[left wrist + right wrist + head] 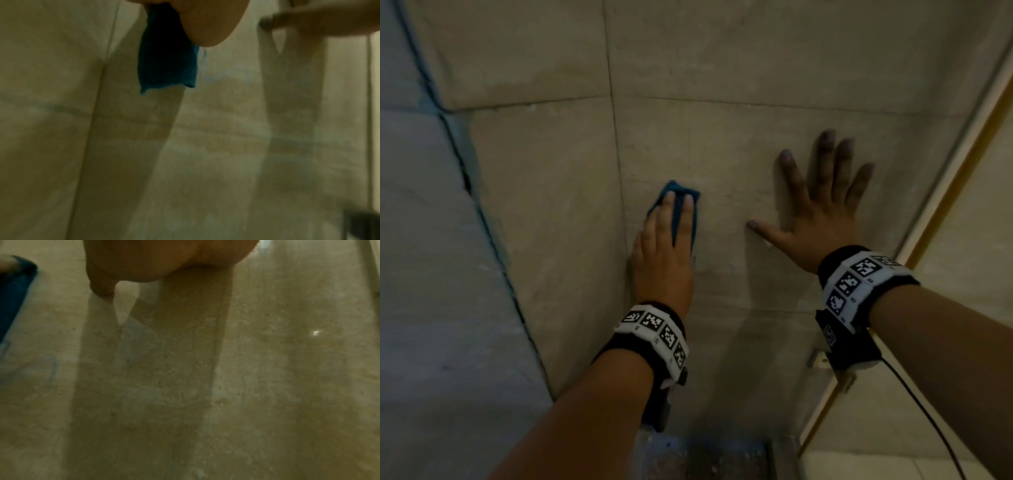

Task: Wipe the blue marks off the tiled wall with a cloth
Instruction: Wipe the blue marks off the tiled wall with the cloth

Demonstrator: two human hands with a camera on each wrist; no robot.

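Lying flat against the tiled wall (722,144), the blue cloth (681,205) sits under the left hand (666,253), whose straight fingers (688,212) press it to the tile just right of a vertical grout line. The cloth's far end pokes out beyond the fingertips, and a strip of it shows between two fingers. The right hand (822,212) is well to the right of the cloth, apart from it, palm flat on the same tile with all fingers spread and holding nothing.

The cloth is a deep teal-blue, folded into a narrow pad, with a soft, slightly uneven edge.

The left wrist view shows the cloth (167,61) from beneath the palm, its ragged end against the wall, with a faint bluish streak (203,55) just beside its right edge; the head view does not show that streak. The right wrist view catches the cloth (14,296) at its left border and a pale blue smear (41,368) on the tile near it, also unseen from the head. Only the head view shows the marker wristbands (654,332) and the gold-edged frame (914,240) at the right.
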